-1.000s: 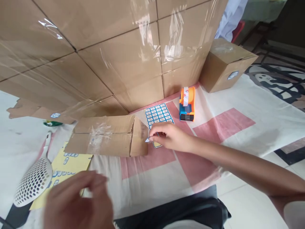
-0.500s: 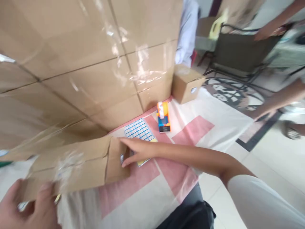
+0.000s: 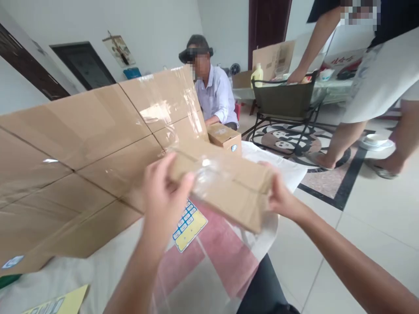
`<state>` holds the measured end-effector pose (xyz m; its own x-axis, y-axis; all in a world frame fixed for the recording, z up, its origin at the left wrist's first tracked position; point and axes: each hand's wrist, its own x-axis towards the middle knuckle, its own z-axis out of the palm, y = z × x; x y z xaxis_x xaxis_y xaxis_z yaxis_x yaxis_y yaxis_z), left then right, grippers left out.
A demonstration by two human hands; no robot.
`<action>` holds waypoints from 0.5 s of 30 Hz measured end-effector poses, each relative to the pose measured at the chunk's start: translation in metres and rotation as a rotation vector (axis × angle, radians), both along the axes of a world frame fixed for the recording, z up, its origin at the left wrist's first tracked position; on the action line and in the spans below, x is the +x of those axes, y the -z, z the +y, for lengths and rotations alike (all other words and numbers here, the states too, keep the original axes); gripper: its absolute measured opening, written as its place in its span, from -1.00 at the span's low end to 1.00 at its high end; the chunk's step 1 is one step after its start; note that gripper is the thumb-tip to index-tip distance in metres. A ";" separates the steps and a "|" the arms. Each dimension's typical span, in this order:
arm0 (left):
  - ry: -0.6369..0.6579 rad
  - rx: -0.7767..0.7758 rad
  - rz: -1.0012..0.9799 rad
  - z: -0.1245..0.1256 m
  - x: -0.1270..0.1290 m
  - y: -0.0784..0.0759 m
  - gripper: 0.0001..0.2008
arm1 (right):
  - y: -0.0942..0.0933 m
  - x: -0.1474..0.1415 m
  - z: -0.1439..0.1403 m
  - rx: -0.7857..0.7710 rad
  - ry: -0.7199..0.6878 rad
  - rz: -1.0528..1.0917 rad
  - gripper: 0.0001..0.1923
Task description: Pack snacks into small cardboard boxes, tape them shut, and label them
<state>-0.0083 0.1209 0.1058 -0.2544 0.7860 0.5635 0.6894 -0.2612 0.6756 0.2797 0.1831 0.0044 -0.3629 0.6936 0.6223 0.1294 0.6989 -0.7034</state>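
Note:
Between my hands is a long brown cardboard box, raised over the cloth-covered table and slanting down to the right. Clear tape crosses its top flaps. My left hand grips its left end, thumb toward the top. At the right end, my right hand holds the box by its short side; some of those fingers are hidden. Under the box lies a sheet of blue-and-white labels with a yellow edge, partly covered. The box is slightly blurred.
A wall of stacked, taped cartons stands along the table's far side. Another small carton sits at its right end. Behind it sits a person in a hat. Another person stands by a folding chair. A yellow sheet lies front left.
The box has moved from the lower left up and to the right, with both hands on it. My view has lifted, showing more of the room. The orange-and-blue packet is now out of sight.

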 end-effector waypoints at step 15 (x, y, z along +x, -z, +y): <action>0.189 -0.092 0.238 -0.049 0.044 0.049 -0.58 | 0.004 0.029 0.114 -0.274 0.715 -0.667 -0.07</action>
